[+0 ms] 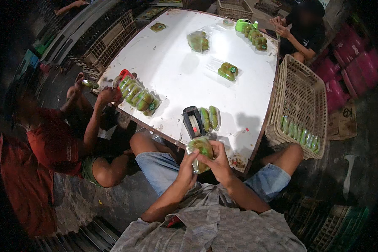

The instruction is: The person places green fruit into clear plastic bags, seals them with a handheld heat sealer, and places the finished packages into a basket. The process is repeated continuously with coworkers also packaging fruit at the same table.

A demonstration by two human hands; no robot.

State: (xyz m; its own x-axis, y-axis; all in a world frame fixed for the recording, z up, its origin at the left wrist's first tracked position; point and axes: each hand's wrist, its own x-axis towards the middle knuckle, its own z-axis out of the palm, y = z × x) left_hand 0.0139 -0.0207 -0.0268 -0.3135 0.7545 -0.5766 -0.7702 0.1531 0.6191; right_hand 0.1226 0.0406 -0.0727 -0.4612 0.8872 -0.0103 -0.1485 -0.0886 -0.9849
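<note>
Between my two hands is a clear plastic bag of green-brown fruit (201,149), held over the table's near edge. My left hand (187,167) grips its left side, with the thumb across the front. On the opposite side, my right hand (220,163) has its thumb on the plastic and its fingers behind. Just beyond the bag stands a black tape dispenser (192,119) with a roll in it. Two wrapped packs of green fruit (210,118) lie against the dispenser's right side.
Bagged fruit (228,71) lies mid-table on the white tabletop (176,63). A row of packs (140,96) sits beside a red dispenser (126,74), near a co-worker (56,135). Stacked plastic crates (297,104) holding packs adjoin the right edge. Another person (302,31) sits far right, near a green dispenser (244,25).
</note>
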